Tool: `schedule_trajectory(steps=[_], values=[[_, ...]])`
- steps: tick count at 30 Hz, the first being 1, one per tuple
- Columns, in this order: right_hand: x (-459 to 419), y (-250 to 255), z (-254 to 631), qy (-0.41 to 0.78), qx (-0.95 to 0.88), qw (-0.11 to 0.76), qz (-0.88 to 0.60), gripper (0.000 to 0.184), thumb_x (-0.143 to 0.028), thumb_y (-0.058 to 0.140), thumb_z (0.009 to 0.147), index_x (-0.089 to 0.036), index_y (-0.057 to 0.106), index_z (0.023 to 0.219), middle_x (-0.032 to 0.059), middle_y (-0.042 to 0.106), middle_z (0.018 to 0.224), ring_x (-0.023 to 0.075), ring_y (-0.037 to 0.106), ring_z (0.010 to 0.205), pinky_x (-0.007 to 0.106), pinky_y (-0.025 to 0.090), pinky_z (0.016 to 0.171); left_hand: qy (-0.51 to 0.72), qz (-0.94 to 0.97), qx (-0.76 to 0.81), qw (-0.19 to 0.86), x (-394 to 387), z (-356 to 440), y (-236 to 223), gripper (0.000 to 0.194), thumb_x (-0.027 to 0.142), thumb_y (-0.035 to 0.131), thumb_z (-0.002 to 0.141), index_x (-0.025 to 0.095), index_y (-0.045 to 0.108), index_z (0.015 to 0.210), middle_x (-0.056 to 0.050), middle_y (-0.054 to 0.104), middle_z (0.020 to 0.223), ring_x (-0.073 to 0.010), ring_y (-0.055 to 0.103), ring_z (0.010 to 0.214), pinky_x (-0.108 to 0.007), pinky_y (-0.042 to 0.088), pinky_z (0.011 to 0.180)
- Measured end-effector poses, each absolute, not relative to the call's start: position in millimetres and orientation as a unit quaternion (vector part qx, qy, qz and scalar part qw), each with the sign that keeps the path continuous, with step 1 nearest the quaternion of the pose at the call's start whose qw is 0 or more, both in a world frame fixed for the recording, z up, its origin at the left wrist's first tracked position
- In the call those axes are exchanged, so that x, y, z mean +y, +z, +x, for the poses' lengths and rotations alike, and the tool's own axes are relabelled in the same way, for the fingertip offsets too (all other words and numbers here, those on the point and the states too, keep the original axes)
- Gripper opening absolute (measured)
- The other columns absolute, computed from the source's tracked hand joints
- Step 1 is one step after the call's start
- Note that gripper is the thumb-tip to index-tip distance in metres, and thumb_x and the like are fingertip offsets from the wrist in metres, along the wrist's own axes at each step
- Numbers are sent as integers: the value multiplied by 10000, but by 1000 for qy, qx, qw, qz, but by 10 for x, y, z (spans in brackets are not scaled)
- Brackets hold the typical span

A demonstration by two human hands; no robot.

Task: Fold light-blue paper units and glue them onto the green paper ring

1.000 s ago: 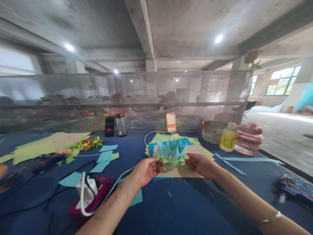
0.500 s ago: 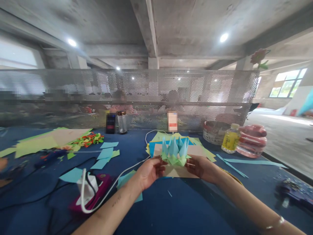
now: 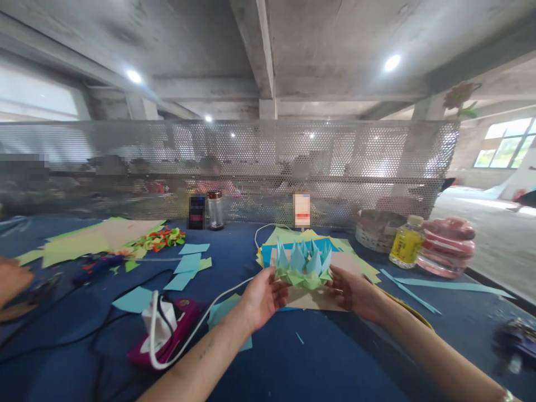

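Note:
A folded paper lotus (image 3: 305, 265), with pointed light blue petals above a pale green base, is held up between my two hands. My left hand (image 3: 264, 296) grips its left edge, with the thumb on top and the fingers curled beneath. On the opposite side, my right hand (image 3: 349, 290) pinches the green rim in the same way. Behind and below the lotus lies a stack of coloured paper; a beige sheet (image 3: 347, 262) and a blue sheet (image 3: 271, 255) show from it.
A magenta power strip (image 3: 184, 315) with cables stands front left, near light blue paper pieces (image 3: 188, 262). Rightward are a yellow-labelled bottle (image 3: 406, 243), a pink jug (image 3: 447, 248), a basket (image 3: 374, 230) and blue paper strips (image 3: 454, 285). Another person's hand (image 3: 14, 280) is at the far left.
The lotus looks wider and more spread, with my hands slightly farther apart on it. The whole view has shifted a little, so things appear farther right. The other person's hand comes further into view.

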State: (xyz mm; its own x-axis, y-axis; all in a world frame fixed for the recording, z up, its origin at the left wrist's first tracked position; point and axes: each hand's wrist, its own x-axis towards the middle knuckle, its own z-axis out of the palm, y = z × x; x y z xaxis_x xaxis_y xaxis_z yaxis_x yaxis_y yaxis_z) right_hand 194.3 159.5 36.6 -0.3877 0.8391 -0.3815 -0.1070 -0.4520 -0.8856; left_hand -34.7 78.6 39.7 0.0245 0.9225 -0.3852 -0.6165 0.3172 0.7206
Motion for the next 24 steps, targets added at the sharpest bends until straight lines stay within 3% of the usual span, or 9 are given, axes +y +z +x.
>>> schedule_trajectory(steps=[16, 24], values=[[1575, 555, 1868, 692, -482, 313, -437, 313, -360, 596, 963, -176, 585, 1216, 75, 614, 1204, 194, 638, 991, 396, 555, 834, 608, 142, 397, 673, 694, -364, 540, 322, 347, 606, 953, 166, 586, 1218, -85, 631, 1200, -216, 658, 988, -416, 568, 827], [2280, 927, 986, 670, -564, 282, -392, 344, -365, 604, 958, -174, 574, 1242, 82, 602, 1235, 211, 631, 1031, 423, 546, 862, 748, 92, 364, 547, 757, -519, 690, 320, 339, 606, 953, 166, 584, 1222, -85, 629, 1206, -216, 656, 992, -417, 566, 831]])
